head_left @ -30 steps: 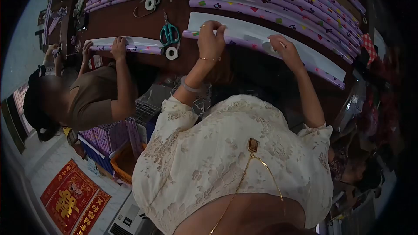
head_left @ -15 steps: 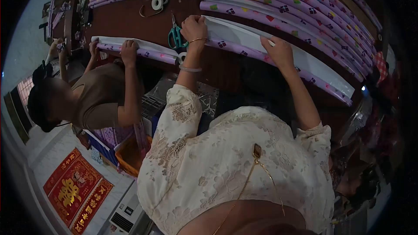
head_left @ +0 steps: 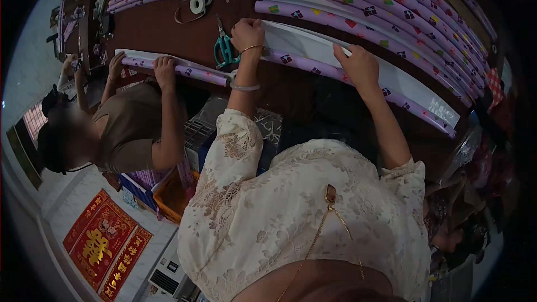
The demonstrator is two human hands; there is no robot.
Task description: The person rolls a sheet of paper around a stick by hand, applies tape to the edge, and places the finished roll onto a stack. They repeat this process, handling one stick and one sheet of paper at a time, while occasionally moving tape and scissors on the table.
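Observation:
A purple wrapping paper roll (head_left: 311, 67), printed with small presents, lies along the table's near edge with its white inner side turned up in a loose flap. At its left end my left hand (head_left: 248, 34) is closed, fingers curled over the paper's edge. Farther along, my right hand (head_left: 358, 67) pinches the white flap between thumb and fingers. Teal-handled scissors (head_left: 225, 50) lie just left of my left hand, blades pointing away from me.
Several finished-looking purple rolls (head_left: 358, 22) are stacked across the back of the table (head_left: 162, 25). A tape roll (head_left: 197, 4) lies near the scissors. To the left, a co-worker (head_left: 123, 126) holds another purple roll (head_left: 184, 69). An orange crate (head_left: 173, 196) stands below.
The view has shifted slightly. Both my hands keep the same hold on the paper. The co-worker's hands and roll show little change.

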